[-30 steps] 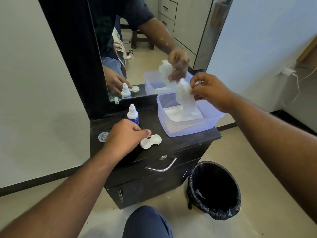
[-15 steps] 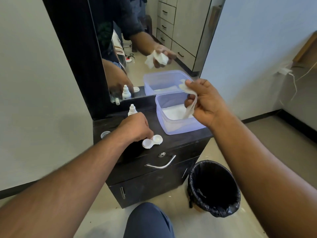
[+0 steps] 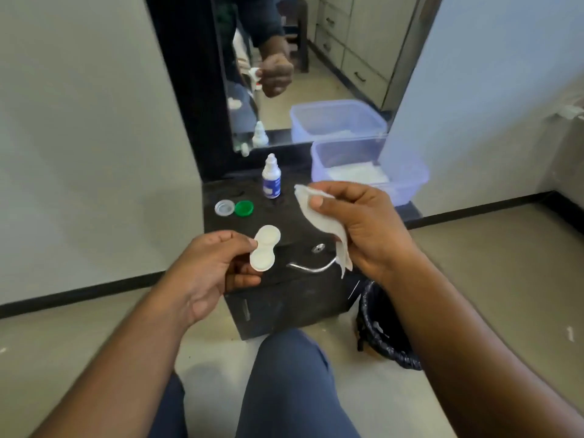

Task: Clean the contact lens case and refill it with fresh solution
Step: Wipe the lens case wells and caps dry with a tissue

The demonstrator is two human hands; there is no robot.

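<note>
My left hand pinches the white two-well contact lens case by its left edge and holds it up, in front of the black cabinet top. My right hand grips a white tissue just right of the case; the two are apart. On the cabinet top, behind the case, stands the small white solution bottle with a blue label. Two loose caps lie to its left, a clear one and a green one.
A translucent blue tub holding white tissues sits at the cabinet's back right, below a mirror. A black-lined bin stands on the floor to the right of the cabinet. My knees are at the bottom of the view.
My left hand lifted the lens case off the cabinet top toward me. My right hand drew the tissue out of the tub and brought it down beside the case. The caps came into view.
</note>
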